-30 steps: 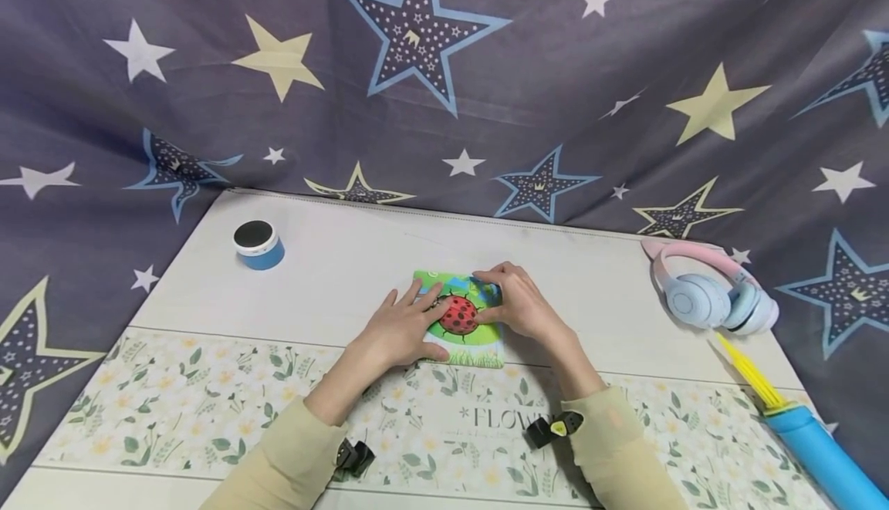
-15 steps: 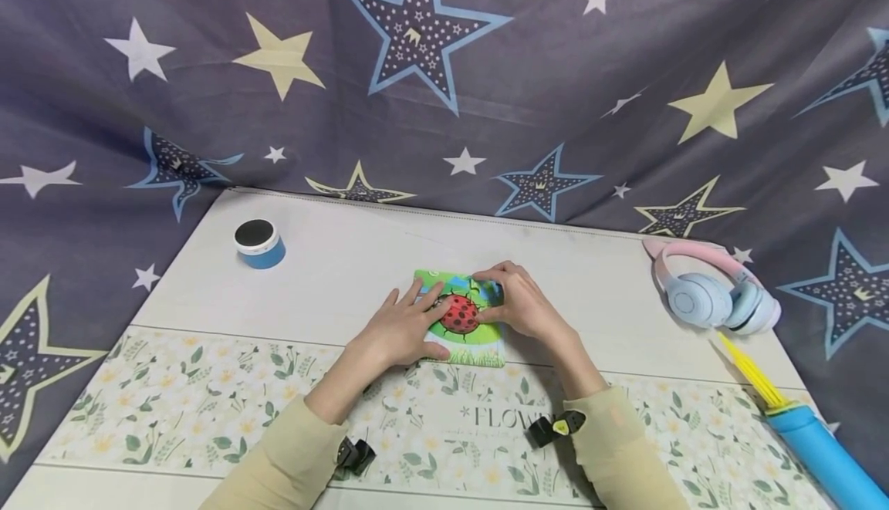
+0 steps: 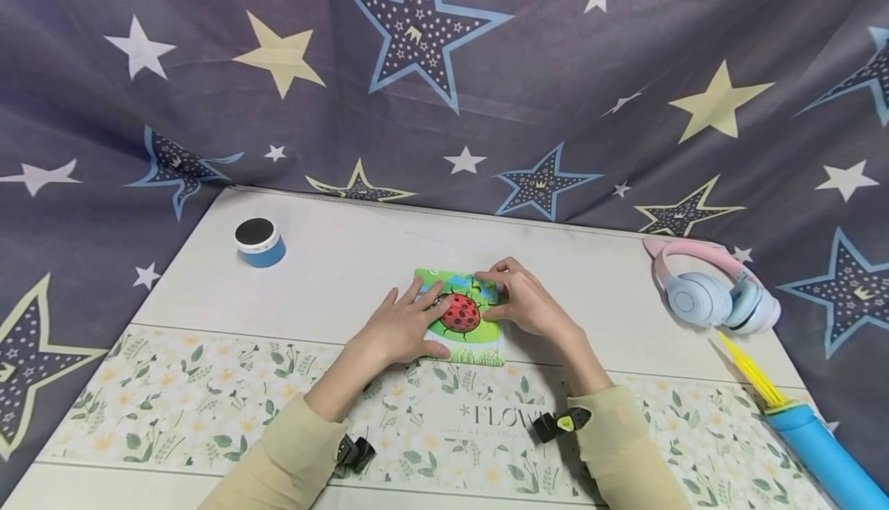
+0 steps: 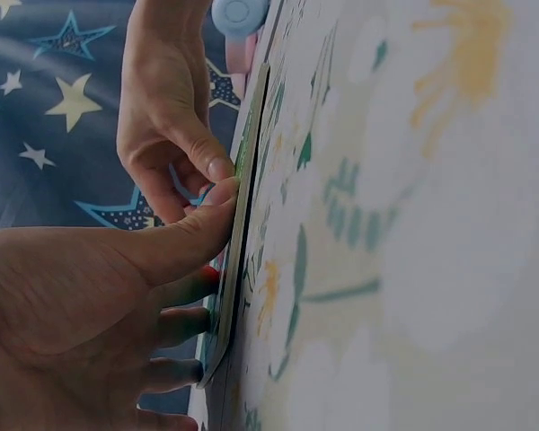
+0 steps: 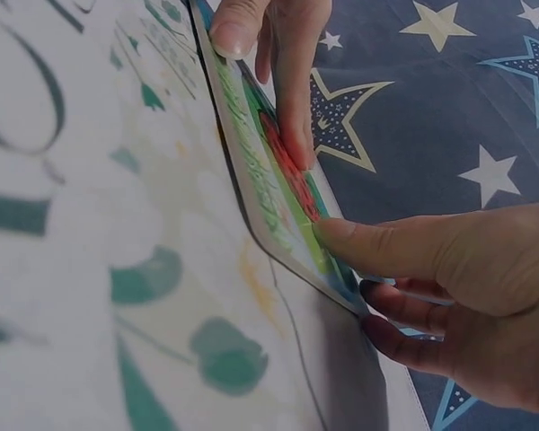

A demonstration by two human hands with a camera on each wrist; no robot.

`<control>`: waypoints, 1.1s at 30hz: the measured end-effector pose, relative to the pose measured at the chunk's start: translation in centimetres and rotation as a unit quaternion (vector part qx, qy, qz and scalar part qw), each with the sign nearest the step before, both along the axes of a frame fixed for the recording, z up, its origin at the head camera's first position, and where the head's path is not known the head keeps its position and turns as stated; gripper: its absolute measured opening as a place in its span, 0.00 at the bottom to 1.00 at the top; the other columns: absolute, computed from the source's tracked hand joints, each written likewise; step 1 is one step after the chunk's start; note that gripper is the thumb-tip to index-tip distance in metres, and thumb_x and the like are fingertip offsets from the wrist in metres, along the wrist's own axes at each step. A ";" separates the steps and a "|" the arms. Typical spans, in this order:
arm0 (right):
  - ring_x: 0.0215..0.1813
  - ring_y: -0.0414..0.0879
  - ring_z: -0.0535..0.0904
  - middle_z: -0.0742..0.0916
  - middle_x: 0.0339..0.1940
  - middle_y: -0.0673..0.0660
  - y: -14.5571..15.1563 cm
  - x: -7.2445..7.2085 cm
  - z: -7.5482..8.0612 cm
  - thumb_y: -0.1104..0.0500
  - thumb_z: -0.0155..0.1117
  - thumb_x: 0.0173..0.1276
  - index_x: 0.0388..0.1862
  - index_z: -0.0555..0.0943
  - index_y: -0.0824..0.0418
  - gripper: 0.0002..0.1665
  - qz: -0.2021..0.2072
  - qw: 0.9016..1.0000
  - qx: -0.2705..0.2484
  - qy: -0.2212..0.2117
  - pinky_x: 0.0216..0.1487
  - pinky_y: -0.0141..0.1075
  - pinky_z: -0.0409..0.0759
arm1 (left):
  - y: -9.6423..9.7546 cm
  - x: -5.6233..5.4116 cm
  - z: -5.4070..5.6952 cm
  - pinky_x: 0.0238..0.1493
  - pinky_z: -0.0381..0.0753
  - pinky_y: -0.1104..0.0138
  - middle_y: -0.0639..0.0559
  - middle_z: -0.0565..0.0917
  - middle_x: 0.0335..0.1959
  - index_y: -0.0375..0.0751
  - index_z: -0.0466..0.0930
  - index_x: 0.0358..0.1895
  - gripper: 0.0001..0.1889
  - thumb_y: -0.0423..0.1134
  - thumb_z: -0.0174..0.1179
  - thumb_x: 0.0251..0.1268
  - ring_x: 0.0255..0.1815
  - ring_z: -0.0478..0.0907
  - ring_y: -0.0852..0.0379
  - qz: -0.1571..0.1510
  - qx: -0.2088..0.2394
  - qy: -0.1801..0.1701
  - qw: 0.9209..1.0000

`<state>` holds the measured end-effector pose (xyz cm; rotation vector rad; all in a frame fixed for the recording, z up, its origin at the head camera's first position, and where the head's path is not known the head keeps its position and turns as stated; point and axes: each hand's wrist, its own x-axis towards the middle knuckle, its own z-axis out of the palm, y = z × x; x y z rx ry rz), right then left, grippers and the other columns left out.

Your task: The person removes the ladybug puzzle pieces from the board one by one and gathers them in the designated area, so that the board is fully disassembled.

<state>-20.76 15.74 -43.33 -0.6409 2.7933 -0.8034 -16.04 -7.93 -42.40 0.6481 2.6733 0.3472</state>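
A ladybug jigsaw puzzle [image 3: 461,313] in a thin, square-cornered board lies flat on the table. My left hand [image 3: 399,330] rests on its left side with the fingers spread, and the thumb is at the near edge. At the upper right corner, my right hand [image 3: 531,303] bends its thumb and fingers over the puzzle. In the right wrist view the right thumb [image 5: 341,232] touches the picture while the other fingers curl at the board's side edge. What lies under the right fingers is mostly hidden. The left wrist view shows the board [image 4: 238,224] edge-on.
A blue and white round speaker-like thing [image 3: 260,243] stands at the back left. Pink and blue headphones [image 3: 708,294] lie at the right, beside a blue tube with a yellow tip [image 3: 806,425]. A starry curtain [image 3: 444,132] hangs behind the table.
My right hand has shifted slightly to the right, and its fingers have changed their placing at the puzzle's upper right corner. The left hand stays put.
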 end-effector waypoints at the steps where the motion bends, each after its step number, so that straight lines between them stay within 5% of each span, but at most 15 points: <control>1: 0.45 0.46 0.75 0.80 0.57 0.59 0.1 0.0 0.1 0.60 0.82 0.56 0.69 0.80 0.59 0.40 0.001 1.000 -0.003 -0.003 0.45 0.36 0.75 | 0.0 0.0 0.0 0.84 0.47 0.37 0.48 0.49 0.87 0.52 0.58 0.82 0.46 0.63 0.64 0.64 0.88 0.40 0.39 0.000 0.000 0.000 1.000; 14: 0.40 0.43 0.76 0.81 0.55 0.60 0.8 -0.1 0.3 0.67 0.78 0.59 0.68 0.80 0.62 0.36 0.005 1.000 -0.016 0.014 0.38 0.29 0.76 | 0.0 0.0 0.2 0.84 0.47 0.36 0.49 0.48 0.87 0.53 0.58 0.82 0.46 0.63 0.65 0.64 0.88 0.39 0.38 0.001 0.005 0.001 1.000; 25: 0.42 0.46 0.77 0.85 0.50 0.59 1.3 -0.4 0.3 0.63 0.82 0.55 0.64 0.83 0.63 0.35 -0.020 1.000 -0.009 0.008 0.43 0.34 0.76 | 0.0 0.0 0.3 0.84 0.46 0.37 0.49 0.48 0.87 0.53 0.57 0.83 0.46 0.63 0.64 0.65 0.88 0.38 0.39 0.001 0.002 -0.003 1.000; 33: 0.56 0.54 0.81 0.85 0.58 0.64 3.5 -0.9 -0.3 0.64 0.79 0.58 0.70 0.78 0.64 0.39 -0.016 0.996 -0.082 -0.041 0.64 0.49 0.82 | -0.1 0.0 0.2 0.84 0.46 0.36 0.48 0.47 0.87 0.53 0.57 0.83 0.46 0.63 0.64 0.65 0.88 0.38 0.38 -0.001 0.002 -0.003 1.000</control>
